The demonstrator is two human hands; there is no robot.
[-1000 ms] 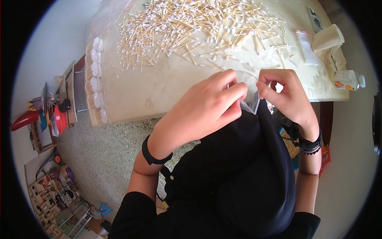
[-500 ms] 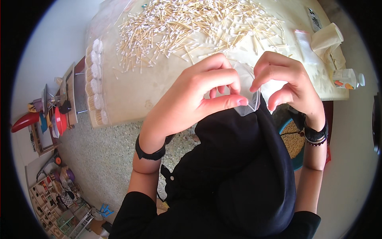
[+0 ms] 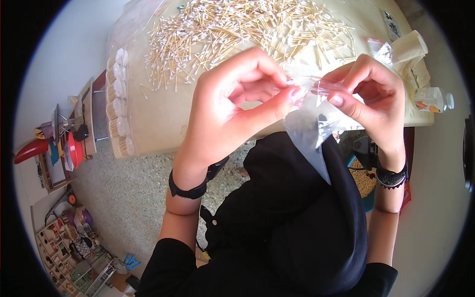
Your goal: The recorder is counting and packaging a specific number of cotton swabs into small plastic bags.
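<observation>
A clear plastic zip bag point(image 3: 310, 126) hangs between my hands over the near edge of the table. My left hand point(image 3: 247, 91) pinches one end of its top edge between thumb and fingers. The other end is gripped by my right hand point(image 3: 368, 94), thumb toward me. The bag's body dangles down to a pointed corner in front of the black cloth; nothing shows inside it. Beyond my hands lies a wide loose heap of cotton swabs point(image 3: 222, 34) with wooden sticks and white tips.
Bundled cotton swabs point(image 3: 118, 99) line the table's left edge. On the right are more clear bags point(image 3: 381, 52), a roll of pale material point(image 3: 409, 47) and a clear bottle point(image 3: 429, 99). Below sits a teal basin of grains point(image 3: 362, 180). Shelves point(image 3: 59, 252) stand at the lower left.
The bag has been raised and turned, and its body now hangs lower in full view. My right hand, half curled beside it before, has closed on its top edge.
</observation>
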